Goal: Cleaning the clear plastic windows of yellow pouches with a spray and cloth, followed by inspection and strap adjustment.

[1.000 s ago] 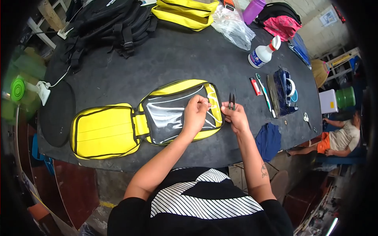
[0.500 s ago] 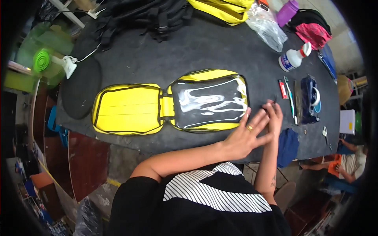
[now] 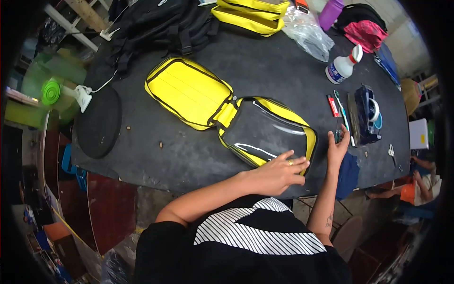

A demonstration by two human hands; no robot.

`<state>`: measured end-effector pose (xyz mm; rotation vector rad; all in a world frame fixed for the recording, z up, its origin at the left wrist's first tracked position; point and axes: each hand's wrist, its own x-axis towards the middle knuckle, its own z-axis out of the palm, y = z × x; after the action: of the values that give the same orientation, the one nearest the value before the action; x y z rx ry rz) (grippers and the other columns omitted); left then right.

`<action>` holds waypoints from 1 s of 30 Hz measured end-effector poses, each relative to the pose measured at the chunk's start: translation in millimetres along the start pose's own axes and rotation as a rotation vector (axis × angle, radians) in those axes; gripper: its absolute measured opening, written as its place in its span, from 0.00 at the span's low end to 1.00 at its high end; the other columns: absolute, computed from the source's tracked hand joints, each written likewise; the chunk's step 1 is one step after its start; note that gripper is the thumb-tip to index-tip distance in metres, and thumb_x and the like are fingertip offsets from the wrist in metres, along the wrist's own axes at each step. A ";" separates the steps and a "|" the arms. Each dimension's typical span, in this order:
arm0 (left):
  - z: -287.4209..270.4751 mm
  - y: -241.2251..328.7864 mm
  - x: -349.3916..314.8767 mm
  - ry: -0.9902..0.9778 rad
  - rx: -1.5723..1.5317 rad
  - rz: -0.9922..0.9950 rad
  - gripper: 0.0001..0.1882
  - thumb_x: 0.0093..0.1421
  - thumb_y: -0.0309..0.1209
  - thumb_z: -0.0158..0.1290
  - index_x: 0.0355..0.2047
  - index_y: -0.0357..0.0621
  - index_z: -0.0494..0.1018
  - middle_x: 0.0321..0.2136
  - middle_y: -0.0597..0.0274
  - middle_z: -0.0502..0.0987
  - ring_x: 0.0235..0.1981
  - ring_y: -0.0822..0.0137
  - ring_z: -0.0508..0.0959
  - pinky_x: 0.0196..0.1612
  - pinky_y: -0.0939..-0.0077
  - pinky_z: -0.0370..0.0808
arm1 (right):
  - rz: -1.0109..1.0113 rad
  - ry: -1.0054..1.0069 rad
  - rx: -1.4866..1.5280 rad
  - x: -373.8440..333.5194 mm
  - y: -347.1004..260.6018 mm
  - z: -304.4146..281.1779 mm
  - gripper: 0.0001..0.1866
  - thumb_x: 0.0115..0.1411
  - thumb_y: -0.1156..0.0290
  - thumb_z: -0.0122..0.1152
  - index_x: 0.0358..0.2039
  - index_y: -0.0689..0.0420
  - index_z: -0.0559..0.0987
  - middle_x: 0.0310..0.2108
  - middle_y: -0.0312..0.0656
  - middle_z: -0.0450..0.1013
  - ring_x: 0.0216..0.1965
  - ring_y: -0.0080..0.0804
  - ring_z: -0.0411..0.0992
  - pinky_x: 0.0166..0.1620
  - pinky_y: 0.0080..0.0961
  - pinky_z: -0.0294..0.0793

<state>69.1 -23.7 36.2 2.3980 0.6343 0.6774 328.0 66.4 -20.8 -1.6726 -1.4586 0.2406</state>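
Note:
A yellow two-part pouch (image 3: pixel 189 91) with black binding lies unfolded and slanted on the dark table. Its nearer half has a clear plastic window (image 3: pixel 269 130), joined to the plain yellow half by a short strap (image 3: pixel 225 115). My left hand (image 3: pixel 283 174), fingers spread, rests on the near right corner of the windowed half. To the right of the pouch, my right hand (image 3: pixel 337 150) has thumb and fingers around a slim dark tool (image 3: pixel 337 130), whose exact kind I cannot make out. Beside that hand lie a toothbrush (image 3: pixel 341 111) and a small red tube (image 3: pixel 333 106).
Farther right are a dark blue case (image 3: pixel 363 118), a spray bottle (image 3: pixel 341 68) and scissors (image 3: pixel 391 150). A navy cloth (image 3: pixel 348 177) hangs at the near edge. Black bags (image 3: pixel 161 33), a yellow bag (image 3: pixel 250 19) and clear plastic (image 3: pixel 309 35) line the back. Another person (image 3: pixel 423 187) sits at far right.
The pouch has turned clockwise, its plain half swinging away from me. My hands have come apart: the left is on the pouch's corner, the right slightly nearer the toothbrush.

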 end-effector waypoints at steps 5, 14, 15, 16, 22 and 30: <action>-26.6 21.3 -2.4 0.240 -0.049 0.105 0.15 0.48 0.22 0.53 0.39 0.45 0.75 0.58 0.47 0.66 0.62 0.56 0.65 0.60 0.50 0.61 | 0.471 -0.418 0.751 8.9 -29.7 -19.5 0.19 0.58 0.72 0.62 0.50 0.61 0.72 0.42 0.36 0.71 0.32 0.18 0.67 0.35 0.13 0.66; -65.6 27.2 17.2 0.465 -0.145 0.240 0.12 0.44 0.19 0.57 0.31 0.45 0.76 0.50 0.54 0.75 0.54 0.57 0.74 0.51 0.58 0.68 | 0.193 -0.762 1.718 29.7 -82.8 10.5 0.31 0.54 0.63 0.62 0.57 0.61 0.67 0.53 0.50 0.65 0.28 0.22 0.61 0.34 0.23 0.62; -68.6 29.0 17.3 0.465 -0.136 0.257 0.13 0.44 0.18 0.56 0.31 0.44 0.75 0.50 0.52 0.75 0.53 0.56 0.74 0.51 0.58 0.69 | 0.176 -0.762 1.763 33.4 -81.7 6.8 0.31 0.53 0.62 0.62 0.55 0.61 0.68 0.48 0.48 0.67 0.29 0.23 0.62 0.34 0.23 0.63; -71.7 29.8 17.4 0.466 -0.127 0.276 0.13 0.44 0.16 0.55 0.31 0.44 0.75 0.50 0.50 0.75 0.53 0.55 0.74 0.51 0.58 0.69 | 0.156 -0.629 1.713 36.1 -86.6 1.8 0.29 0.52 0.64 0.63 0.53 0.60 0.69 0.40 0.43 0.67 0.33 0.25 0.65 0.34 0.23 0.64; -94.0 24.3 14.7 0.704 -0.394 0.028 0.14 0.52 0.12 0.53 0.38 0.41 0.72 0.50 0.48 0.74 0.48 0.58 0.75 0.48 0.69 0.71 | 0.098 -0.690 1.488 45.8 -100.2 -4.4 0.35 0.49 0.70 0.65 0.57 0.61 0.64 0.58 0.53 0.64 0.57 0.40 0.65 0.60 0.33 0.66; -137.6 13.4 23.3 0.938 0.025 0.013 0.17 0.51 0.22 0.62 0.42 0.45 0.73 0.42 0.59 0.71 0.40 0.67 0.71 0.42 0.76 0.70 | 0.045 -0.545 1.368 68.1 -136.0 20.4 0.31 0.50 0.74 0.69 0.54 0.60 0.68 0.48 0.42 0.72 0.46 0.29 0.73 0.47 0.22 0.73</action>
<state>10.0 32.6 150.2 1.9992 0.9753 1.8257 238.8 125.5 89.1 -0.4938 -1.0906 1.4253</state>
